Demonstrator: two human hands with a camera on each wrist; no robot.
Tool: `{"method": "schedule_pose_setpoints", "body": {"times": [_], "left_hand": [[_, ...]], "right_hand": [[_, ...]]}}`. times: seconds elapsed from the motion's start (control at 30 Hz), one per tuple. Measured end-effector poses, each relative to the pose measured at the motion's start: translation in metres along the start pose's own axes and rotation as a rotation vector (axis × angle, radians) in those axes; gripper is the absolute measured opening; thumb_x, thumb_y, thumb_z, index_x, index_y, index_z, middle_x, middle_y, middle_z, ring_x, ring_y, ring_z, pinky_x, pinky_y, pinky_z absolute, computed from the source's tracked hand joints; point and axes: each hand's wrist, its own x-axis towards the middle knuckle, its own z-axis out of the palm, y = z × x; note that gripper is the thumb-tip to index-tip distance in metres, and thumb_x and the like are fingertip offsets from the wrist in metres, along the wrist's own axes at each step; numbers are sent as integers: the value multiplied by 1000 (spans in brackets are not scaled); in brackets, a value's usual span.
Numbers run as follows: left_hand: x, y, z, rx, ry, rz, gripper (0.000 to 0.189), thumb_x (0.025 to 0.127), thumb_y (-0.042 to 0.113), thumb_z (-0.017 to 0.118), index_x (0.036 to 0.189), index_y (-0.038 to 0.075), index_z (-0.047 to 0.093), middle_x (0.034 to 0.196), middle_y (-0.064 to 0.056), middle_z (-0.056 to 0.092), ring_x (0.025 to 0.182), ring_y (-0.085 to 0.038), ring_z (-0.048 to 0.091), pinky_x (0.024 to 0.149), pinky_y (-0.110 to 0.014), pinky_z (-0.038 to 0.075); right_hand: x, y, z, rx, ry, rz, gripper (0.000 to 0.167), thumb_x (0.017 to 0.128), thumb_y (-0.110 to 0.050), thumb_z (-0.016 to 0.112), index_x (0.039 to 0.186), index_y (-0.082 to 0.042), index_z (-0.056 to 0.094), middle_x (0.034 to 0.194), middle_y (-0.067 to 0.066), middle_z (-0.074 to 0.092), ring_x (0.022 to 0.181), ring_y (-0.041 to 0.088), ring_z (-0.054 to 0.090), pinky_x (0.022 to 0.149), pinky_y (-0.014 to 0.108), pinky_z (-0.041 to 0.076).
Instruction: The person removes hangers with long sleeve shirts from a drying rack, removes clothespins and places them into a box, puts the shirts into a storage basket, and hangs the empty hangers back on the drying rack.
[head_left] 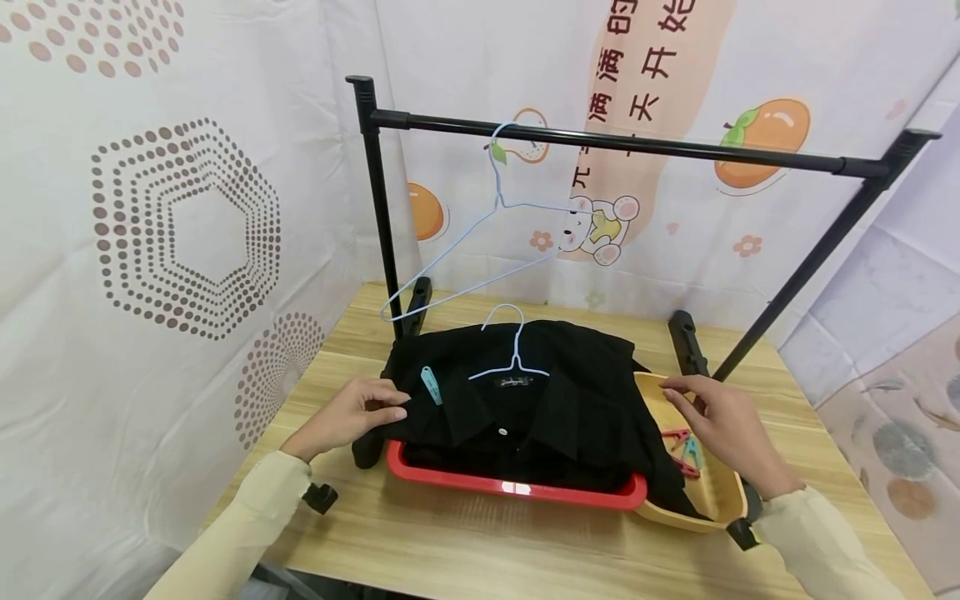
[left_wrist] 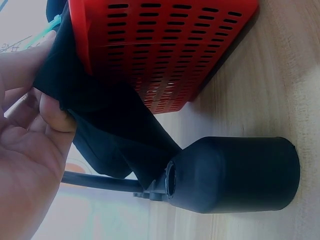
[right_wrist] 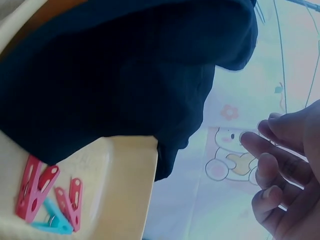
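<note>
The left hand [head_left: 360, 414] pinches the edge of a black shirt [head_left: 607, 408] between thumb and fingers; the shirt spreads to that hand's right across a red basket [head_left: 517, 493], with 1 turquoise clip [head_left: 431, 385] just beyond the fingertips. The right hand [head_left: 723, 425] hovers palm-down over a yellow basket [head_left: 733, 492], fingers loosely bent, thumb apart, holding nothing; 2 red clips [head_left: 687, 469] lie below it. Under the hands is a wood-grain table [head_left: 465, 550]; beyond them stand a black rack [head_left: 637, 143] bearing 1 blue hanger [head_left: 498, 196] and patterned white curtains [head_left: 135, 408].
</note>
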Motion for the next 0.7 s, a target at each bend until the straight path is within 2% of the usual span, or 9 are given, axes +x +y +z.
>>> {"method": "schedule_pose_setpoints", "body": {"times": [0.27, 0.47, 0.7], "left_hand": [[0, 0, 0, -4, 4, 6, 22, 97, 14, 73, 117, 7, 79, 95, 0, 70, 84, -16, 57, 74, -28, 52], [1, 1, -1, -12, -1, -10, 23, 97, 14, 74, 117, 5, 78, 97, -4, 70, 85, -17, 58, 75, -28, 52], [0, 0, -1, -19, 0, -1, 22, 97, 13, 73, 117, 5, 78, 99, -8, 71, 87, -17, 60, 77, -28, 53]], "right_hand": [[8, -11, 2, -1, -3, 0, 21, 87, -3, 80, 107, -10, 77, 83, -8, 69, 55, 1, 42, 51, 17, 34], [13, -19, 2, 21, -10, -11, 21, 89, -3, 79, 109, -10, 76, 86, -7, 70, 55, 1, 44, 51, 16, 34], [20, -31, 2, 60, -18, -31, 25, 89, -4, 79, 112, -11, 76, 89, -7, 72, 49, -1, 44, 48, 15, 35]]}}
